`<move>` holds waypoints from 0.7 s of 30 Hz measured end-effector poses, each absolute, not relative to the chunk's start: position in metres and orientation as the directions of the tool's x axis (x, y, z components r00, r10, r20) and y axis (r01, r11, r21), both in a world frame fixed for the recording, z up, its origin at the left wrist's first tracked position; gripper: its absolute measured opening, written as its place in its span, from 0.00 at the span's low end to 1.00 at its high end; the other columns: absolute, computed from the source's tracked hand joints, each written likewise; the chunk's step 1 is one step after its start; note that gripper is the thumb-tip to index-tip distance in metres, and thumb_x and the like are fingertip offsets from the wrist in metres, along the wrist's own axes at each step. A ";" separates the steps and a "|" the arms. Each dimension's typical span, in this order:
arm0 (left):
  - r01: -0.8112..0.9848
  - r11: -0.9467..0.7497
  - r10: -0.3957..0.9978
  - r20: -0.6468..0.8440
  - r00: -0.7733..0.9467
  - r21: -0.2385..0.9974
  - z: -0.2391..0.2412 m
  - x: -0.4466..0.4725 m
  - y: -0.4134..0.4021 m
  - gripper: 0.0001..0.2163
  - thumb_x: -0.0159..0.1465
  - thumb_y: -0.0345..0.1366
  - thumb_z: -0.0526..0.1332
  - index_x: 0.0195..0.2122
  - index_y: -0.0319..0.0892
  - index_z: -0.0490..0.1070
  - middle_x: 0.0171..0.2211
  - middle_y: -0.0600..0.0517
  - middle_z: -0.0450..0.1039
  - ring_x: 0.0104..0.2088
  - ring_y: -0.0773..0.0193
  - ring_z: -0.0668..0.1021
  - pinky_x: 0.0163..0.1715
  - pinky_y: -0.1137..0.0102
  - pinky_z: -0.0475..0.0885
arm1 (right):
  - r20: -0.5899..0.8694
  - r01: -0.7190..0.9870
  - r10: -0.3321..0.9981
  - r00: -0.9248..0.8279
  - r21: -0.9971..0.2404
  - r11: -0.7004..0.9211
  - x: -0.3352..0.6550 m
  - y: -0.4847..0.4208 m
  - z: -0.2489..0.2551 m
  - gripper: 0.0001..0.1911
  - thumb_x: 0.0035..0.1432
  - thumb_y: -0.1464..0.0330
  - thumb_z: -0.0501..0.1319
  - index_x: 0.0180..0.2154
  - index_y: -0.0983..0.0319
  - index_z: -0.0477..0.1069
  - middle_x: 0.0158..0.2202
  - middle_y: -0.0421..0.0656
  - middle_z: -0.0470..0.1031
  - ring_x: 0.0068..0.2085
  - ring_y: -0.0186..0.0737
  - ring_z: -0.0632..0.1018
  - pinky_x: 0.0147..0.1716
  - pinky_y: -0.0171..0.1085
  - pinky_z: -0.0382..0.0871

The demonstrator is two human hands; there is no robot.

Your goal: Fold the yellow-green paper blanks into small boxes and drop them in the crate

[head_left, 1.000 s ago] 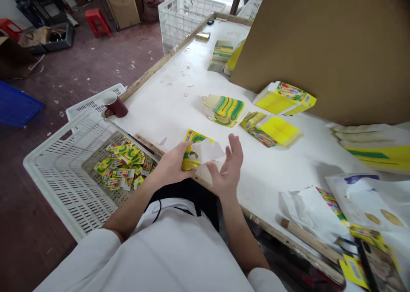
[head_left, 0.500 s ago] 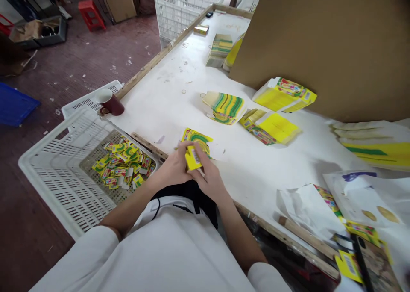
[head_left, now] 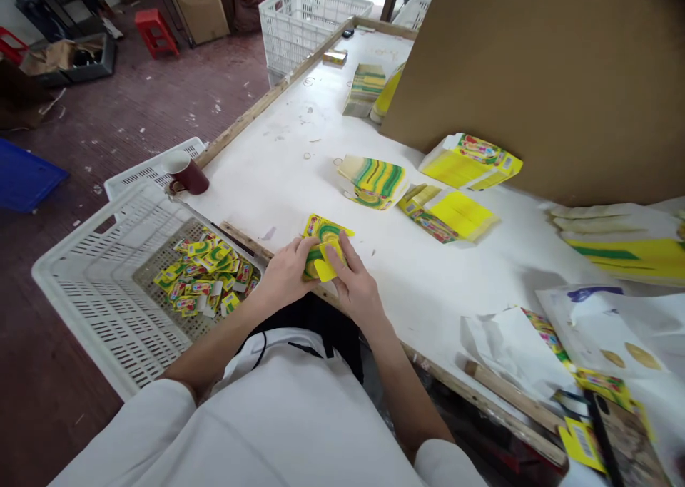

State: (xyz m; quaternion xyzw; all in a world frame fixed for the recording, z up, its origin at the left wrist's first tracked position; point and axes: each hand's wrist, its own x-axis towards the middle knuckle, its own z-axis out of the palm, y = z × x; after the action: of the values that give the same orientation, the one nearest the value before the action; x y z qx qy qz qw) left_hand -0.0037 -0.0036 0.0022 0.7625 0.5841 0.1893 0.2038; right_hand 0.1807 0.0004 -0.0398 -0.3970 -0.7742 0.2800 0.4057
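Observation:
Close to the table's front edge, a small yellow-and-green carton is held between my two hands, with a plain yellow flap or side showing. My left hand grips it from the left, fingers curled. On the other side, the thumb and fingers of my right hand are closed on the yellow part. Just behind my fingers, a printed yellow-and-green carton blank lies on the white table, partly hidden by the hands. At my left, a white plastic crate holds many small printed cartons.
Stacks of flat cartons lie on the table beyond my hands. A maroon mug stands at the left edge. A large cardboard sheet rises at the back right. White bags and a phone lie at right.
Both hands have tilted the small carton, and my right fingers have shifted up and slightly right along it. Its barcode side no longer shows; a yellow flap and green print do.

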 end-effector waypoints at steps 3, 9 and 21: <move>0.795 -0.292 0.946 0.041 0.321 0.532 0.009 -0.013 0.002 0.26 0.54 0.33 0.67 0.54 0.43 0.63 0.51 0.44 0.74 0.52 0.48 0.78 0.50 0.56 0.70 | 0.400 0.334 0.802 -0.443 -0.757 0.562 0.193 0.005 -0.033 0.20 0.66 0.72 0.57 0.56 0.51 0.73 0.71 0.45 0.57 0.67 0.47 0.67 0.59 0.49 0.72; 0.795 -0.377 0.908 0.019 0.419 0.476 0.024 -0.017 0.012 0.24 0.54 0.36 0.66 0.52 0.42 0.66 0.48 0.44 0.77 0.48 0.48 0.80 0.49 0.57 0.70 | 0.315 0.277 0.826 -0.467 -0.835 0.475 0.196 0.014 -0.020 0.15 0.61 0.70 0.65 0.49 0.51 0.79 0.67 0.47 0.64 0.62 0.49 0.73 0.58 0.51 0.72; 0.969 0.196 0.980 -0.016 -0.196 0.149 0.027 -0.129 -0.018 0.35 0.53 0.50 0.69 0.58 0.39 0.65 0.56 0.34 0.71 0.56 0.31 0.72 0.54 0.44 0.65 | 0.261 0.637 0.959 -0.112 -0.722 0.271 0.194 0.029 -0.064 0.26 0.61 0.62 0.63 0.58 0.61 0.68 0.50 0.54 0.77 0.49 0.54 0.77 0.51 0.56 0.70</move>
State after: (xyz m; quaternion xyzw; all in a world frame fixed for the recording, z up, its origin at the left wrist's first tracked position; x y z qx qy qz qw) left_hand -0.1290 -0.0177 0.0267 0.6318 0.7715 0.0527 0.0537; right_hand 0.1939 0.0294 -0.0643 -0.5606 -0.7115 0.2237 0.3599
